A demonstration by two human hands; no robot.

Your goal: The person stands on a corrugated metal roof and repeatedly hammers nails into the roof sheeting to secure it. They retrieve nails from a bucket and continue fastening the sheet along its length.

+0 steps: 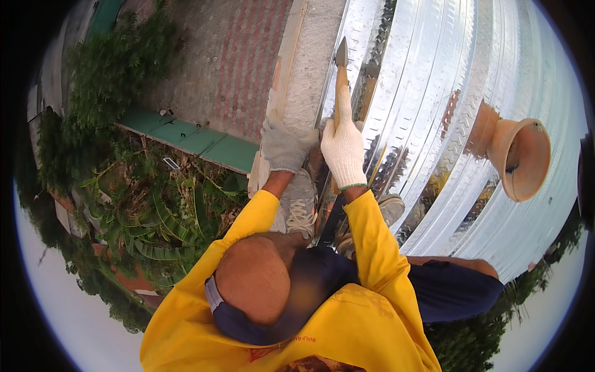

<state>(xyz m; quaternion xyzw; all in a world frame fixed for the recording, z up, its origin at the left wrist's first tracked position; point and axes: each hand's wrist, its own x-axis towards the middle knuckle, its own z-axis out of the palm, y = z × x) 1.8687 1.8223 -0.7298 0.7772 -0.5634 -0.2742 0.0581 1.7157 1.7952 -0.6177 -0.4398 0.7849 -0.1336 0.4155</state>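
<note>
My right hand [344,154], in a white knitted glove with a green cuff, is closed around the wooden handle of a tool [341,74] with a pointed dark metal head. The head points away from me, over the edge strip of a shiny ribbed metal roof sheet [427,80]. Beside it on the left, my left hand [287,146], in a grey glove, rests on the top of a concrete parapet [313,62]. Its fingers are stretched toward the wall's outer edge, with no object visible in them.
A clay-coloured flared pipe [520,158] rises from the roof at the right. My shoe [300,208] stands by the parapet, the other on the metal. Beyond the wall is a drop to a paved yard [238,68], a green metal fence [192,141] and plants [158,217].
</note>
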